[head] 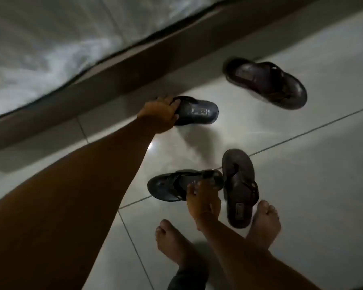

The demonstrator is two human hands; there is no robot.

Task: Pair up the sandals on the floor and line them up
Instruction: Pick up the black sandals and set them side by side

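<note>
Several dark sandals lie scattered on the pale tiled floor. My left hand (pixel 160 116) grips the strap end of a grey-black sandal (pixel 199 111) close to the bed base. My right hand (pixel 201 203) rests its fingers on the heel end of a second grey-black sandal (pixel 172 186) lying sideways in front of my feet. A dark brown sandal (pixel 239 189) lies just right of it, touching its end. Another dark brown sandal (pixel 266 82) sits apart at the upper right.
A bed with a white mattress (pixel 50 45) and a brown base (pixel 113 80) runs diagonally across the upper left. My bare feet (pixel 264 222) stand on the tiles (pixel 314 185) at the bottom, beside the nearest sandals.
</note>
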